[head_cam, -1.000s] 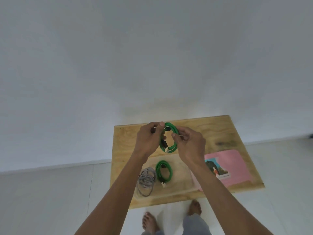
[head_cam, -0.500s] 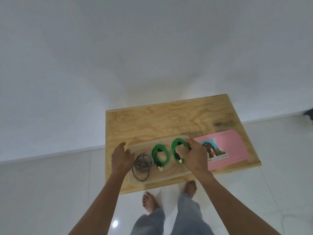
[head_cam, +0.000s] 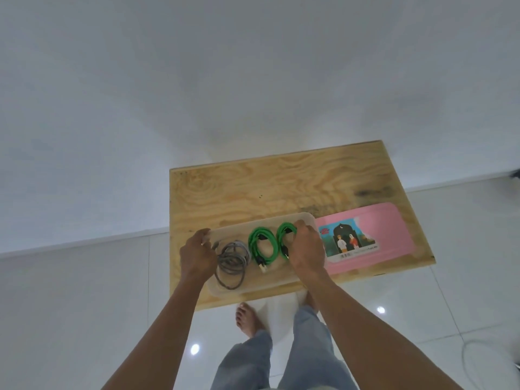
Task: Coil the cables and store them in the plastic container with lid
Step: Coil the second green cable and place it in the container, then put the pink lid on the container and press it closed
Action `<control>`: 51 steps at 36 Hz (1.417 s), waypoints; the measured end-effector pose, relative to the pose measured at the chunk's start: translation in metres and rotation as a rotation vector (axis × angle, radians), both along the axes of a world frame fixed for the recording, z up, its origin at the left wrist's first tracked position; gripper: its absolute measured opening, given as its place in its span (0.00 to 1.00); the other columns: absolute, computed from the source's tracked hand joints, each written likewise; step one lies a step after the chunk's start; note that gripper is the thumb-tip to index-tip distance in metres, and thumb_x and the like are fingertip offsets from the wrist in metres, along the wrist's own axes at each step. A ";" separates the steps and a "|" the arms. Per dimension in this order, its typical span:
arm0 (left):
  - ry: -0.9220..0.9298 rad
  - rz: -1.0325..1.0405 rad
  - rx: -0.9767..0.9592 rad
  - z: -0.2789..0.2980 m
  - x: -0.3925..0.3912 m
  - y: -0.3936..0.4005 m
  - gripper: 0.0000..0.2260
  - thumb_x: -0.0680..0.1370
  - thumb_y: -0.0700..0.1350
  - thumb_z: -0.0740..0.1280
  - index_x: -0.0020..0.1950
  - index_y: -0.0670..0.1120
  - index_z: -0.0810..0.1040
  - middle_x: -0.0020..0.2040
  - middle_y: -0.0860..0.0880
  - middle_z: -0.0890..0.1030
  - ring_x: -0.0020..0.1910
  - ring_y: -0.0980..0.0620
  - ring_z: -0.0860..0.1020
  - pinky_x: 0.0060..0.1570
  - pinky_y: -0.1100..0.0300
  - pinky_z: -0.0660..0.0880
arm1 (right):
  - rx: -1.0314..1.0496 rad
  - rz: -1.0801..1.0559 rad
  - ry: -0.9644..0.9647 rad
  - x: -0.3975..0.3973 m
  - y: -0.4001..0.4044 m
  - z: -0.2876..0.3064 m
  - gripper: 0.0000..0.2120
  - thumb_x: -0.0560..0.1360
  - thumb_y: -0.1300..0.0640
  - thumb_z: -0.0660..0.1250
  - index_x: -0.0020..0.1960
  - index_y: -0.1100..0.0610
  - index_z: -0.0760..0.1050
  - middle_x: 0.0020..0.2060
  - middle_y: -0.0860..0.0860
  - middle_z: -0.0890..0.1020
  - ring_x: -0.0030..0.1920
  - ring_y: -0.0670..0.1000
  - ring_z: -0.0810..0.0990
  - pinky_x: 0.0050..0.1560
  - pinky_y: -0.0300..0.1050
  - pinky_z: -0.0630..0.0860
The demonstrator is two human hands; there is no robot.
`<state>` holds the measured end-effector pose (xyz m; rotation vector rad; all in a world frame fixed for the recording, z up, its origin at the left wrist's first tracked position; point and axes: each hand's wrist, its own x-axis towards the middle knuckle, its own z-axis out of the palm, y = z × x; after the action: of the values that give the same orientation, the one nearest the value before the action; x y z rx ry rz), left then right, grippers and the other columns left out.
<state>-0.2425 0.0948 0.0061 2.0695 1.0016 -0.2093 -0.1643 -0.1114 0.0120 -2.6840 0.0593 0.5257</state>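
A clear plastic container [head_cam: 261,220] lies on the wooden table [head_cam: 281,187], near its front edge. Inside it, from left to right, are a coiled grey cable [head_cam: 232,260], a coiled green cable [head_cam: 263,246] and a second coiled green cable [head_cam: 284,235]. My right hand [head_cam: 308,249] is inside the container's right end, fingers closed on the second green coil and hiding part of it. My left hand [head_cam: 197,254] grips the container's left rim. The pink lid [head_cam: 385,226], with a picture label, lies flat to the right of the container.
The table stands against a white wall on a glossy white tiled floor. My bare feet and jeans show below the table's front edge. A thin white cable [head_cam: 472,353] curls on the floor at the far right.
The second green coil came down from in front of me into the container's right end with my right hand. My left hand let go of it and took the container's left rim.
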 end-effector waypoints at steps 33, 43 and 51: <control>-0.092 0.031 0.056 0.018 0.008 -0.006 0.21 0.83 0.45 0.63 0.76 0.45 0.70 0.71 0.39 0.75 0.68 0.39 0.75 0.67 0.45 0.72 | 0.310 -0.073 -0.026 0.007 -0.018 0.033 0.25 0.78 0.67 0.63 0.74 0.59 0.68 0.61 0.58 0.81 0.61 0.57 0.80 0.64 0.49 0.76; -0.372 -0.050 0.158 0.064 0.071 -0.076 0.21 0.82 0.47 0.65 0.74 0.44 0.72 0.71 0.41 0.74 0.68 0.41 0.75 0.64 0.43 0.75 | 0.421 -0.103 -0.163 0.059 -0.080 0.052 0.17 0.79 0.62 0.61 0.67 0.55 0.75 0.56 0.55 0.82 0.53 0.51 0.80 0.51 0.37 0.71; -0.298 -0.198 0.118 0.060 0.118 -0.208 0.21 0.81 0.45 0.66 0.73 0.42 0.72 0.70 0.40 0.73 0.64 0.42 0.77 0.63 0.50 0.74 | 0.350 -0.215 -0.100 0.097 -0.191 0.034 0.17 0.77 0.64 0.63 0.63 0.51 0.78 0.56 0.52 0.83 0.57 0.54 0.81 0.56 0.48 0.79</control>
<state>-0.1249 -0.1135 0.0665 2.2268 0.6426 0.0593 -0.0671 -0.3020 0.0455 -2.3221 0.2051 0.3025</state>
